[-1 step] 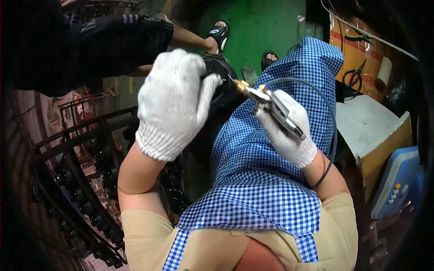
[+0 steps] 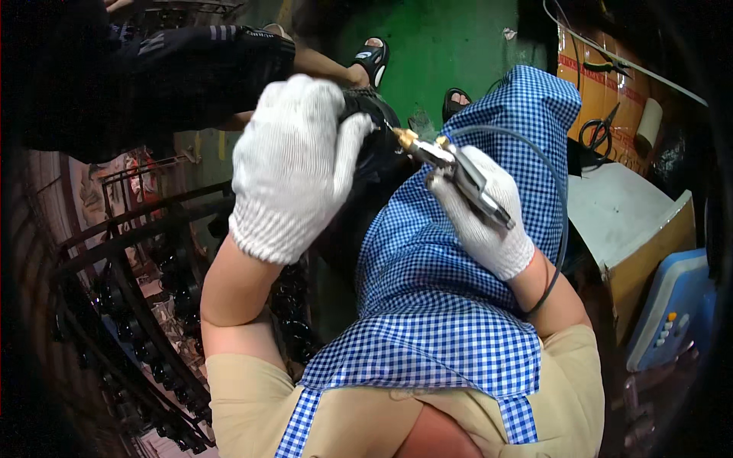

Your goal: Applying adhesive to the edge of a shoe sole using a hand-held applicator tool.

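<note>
My left hand [image 2: 294, 164], in a white knit glove, is raised at the centre left with its fingers curled away from view. The thumb presses inward; whatever it grips is hidden behind the glove, against black material. In my right hand [image 2: 489, 217], also gloved, is a metal air gun [image 2: 475, 185] with a brass nozzle [image 2: 405, 139], which points up and left toward my left thumb. A short gap separates nozzle and thumb. From the gun's brass fitting, a thin dark hose [image 2: 561, 191] curves round to the right and down past my wrist.
A blue checked apron [image 2: 427, 343] covers my lap. Dark metal racks [image 2: 126, 298] with black parts stand at left. Another person's leg [image 2: 221, 57] reaches in at upper left. On the right are scissors [image 2: 598, 136], pliers [image 2: 605, 67], a cardboard box [image 2: 653, 244] and a blue-grey case [image 2: 664, 313].
My left hand has shifted slightly upward. The air gun and my right hand have moved very little.
</note>
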### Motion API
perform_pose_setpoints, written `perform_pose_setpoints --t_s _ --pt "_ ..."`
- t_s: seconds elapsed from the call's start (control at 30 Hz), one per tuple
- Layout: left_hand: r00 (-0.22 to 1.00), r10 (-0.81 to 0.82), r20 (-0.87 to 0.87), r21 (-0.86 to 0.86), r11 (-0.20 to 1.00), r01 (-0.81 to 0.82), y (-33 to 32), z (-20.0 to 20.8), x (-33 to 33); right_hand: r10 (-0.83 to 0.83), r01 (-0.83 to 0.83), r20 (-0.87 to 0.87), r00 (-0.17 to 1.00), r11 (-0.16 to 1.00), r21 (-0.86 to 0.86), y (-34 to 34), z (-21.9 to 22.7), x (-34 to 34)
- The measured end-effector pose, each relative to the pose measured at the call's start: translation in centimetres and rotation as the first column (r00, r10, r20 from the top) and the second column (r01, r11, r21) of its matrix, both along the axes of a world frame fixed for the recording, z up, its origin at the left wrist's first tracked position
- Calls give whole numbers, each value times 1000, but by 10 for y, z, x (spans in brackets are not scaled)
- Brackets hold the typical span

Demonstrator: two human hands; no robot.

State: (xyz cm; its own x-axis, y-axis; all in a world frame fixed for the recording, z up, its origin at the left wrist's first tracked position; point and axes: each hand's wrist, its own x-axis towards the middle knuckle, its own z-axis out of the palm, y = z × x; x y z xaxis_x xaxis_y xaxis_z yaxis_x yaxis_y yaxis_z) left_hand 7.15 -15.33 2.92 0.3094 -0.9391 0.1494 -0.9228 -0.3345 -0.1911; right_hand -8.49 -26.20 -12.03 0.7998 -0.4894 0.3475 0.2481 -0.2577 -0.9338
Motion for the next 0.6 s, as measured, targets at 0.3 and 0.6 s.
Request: perform_pose_setpoints --t_s 0.3,0.6 --pt "912 407 51 158 898 -410 -13 21 52 -21 11 93 995 994 105 18 -7 58" --pt "547 349 -761 -262 606 -751 125 26 17 71 -69 64 995 997 -22 40 -10 41"
